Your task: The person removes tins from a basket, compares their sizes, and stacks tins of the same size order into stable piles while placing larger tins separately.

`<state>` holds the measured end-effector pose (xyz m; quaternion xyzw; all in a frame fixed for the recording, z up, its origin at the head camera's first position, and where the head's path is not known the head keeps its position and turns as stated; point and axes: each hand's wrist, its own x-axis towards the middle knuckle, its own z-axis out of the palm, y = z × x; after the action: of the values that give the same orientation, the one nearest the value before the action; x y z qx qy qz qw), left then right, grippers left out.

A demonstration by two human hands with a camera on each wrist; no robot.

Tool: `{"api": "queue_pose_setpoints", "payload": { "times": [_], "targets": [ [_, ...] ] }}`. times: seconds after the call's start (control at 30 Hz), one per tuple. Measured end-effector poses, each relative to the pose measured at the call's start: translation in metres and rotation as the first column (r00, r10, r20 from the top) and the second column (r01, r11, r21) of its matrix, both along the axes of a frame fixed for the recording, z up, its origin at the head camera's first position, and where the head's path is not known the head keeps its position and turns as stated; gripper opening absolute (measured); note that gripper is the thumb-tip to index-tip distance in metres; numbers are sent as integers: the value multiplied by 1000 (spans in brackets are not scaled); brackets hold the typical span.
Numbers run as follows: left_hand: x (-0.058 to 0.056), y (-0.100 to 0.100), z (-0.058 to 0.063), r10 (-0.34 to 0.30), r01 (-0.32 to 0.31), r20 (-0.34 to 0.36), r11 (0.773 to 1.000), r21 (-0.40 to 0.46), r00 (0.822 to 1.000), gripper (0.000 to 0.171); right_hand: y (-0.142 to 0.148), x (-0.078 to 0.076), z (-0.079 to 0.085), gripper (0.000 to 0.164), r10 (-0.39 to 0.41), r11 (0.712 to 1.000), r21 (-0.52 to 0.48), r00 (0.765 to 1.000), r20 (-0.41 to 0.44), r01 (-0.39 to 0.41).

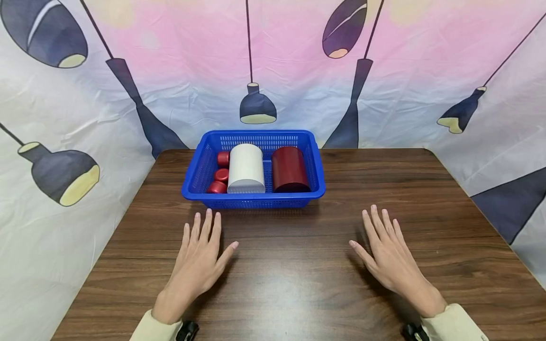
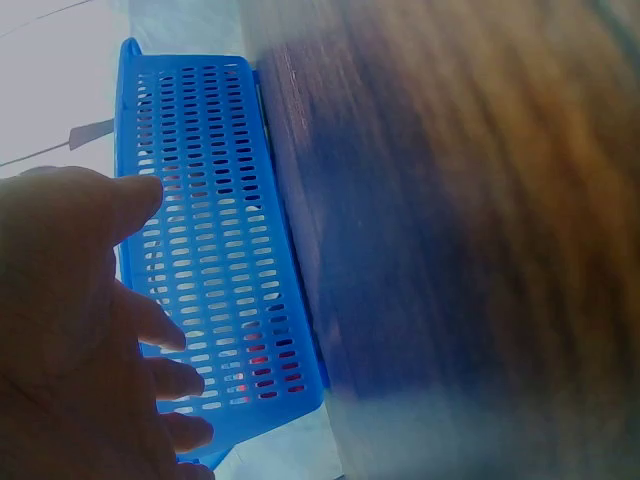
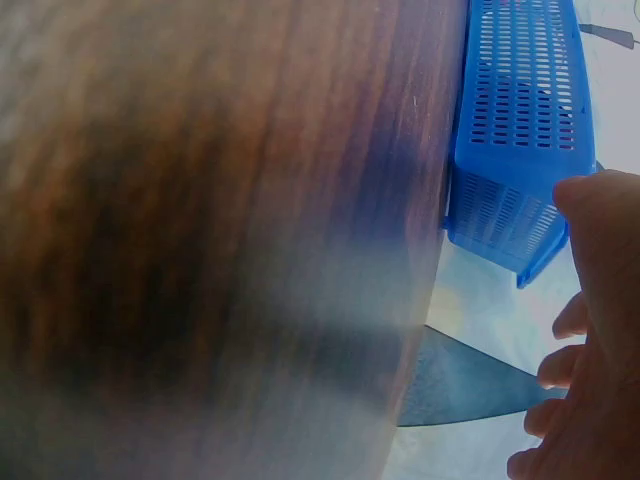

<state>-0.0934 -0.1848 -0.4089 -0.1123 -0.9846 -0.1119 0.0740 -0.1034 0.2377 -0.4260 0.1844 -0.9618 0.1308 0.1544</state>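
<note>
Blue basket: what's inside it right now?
The blue basket holds a rounded white piece, a rounded dark red piece right of it, and three small red pieces left of it. Whatever lies beneath them is covered and can't be seen.

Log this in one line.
left hand: empty; right hand: empty; in blue perforated plastic basket: white rounded object, dark-red rounded object, three small red rounded pieces

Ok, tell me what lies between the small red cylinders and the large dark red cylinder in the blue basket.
The white cylinder, then a bare strip of basket floor before the dark red cylinder, as the head view shows.
</note>
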Motion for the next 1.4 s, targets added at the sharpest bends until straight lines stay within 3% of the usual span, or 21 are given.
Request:
{"api": "queue_pose_setpoints", "payload": {
  "times": [0.4, 0.63, 0.9, 1.2, 1.4],
  "targets": [
    [6, -4, 8, 16, -17, 66, 1000, 15, 998, 84, -1, -4, 7, 83, 14, 1000, -1, 1000, 17, -14],
    [11, -6, 23, 23, -28, 105, 999, 41, 994, 85, -4, -11, 19, 85, 31, 999, -31, 999, 37, -30],
    [14, -9, 44, 20, -23, 40, 996, 87, 999, 84, -11, -24, 38, 88, 76, 995, -69, 995, 57, -72],
    [-3, -14, 63, -6, 11, -52, 995, 100, 999, 85, -22, -41, 61, 88, 115, 986, -139, 985, 127, -97],
    [-21, -16, 70, -24, 30, -60, 995, 98, 998, 88, -31, -55, 79, 88, 131, 978, -185, 972, 195, -95]
  ]
}}
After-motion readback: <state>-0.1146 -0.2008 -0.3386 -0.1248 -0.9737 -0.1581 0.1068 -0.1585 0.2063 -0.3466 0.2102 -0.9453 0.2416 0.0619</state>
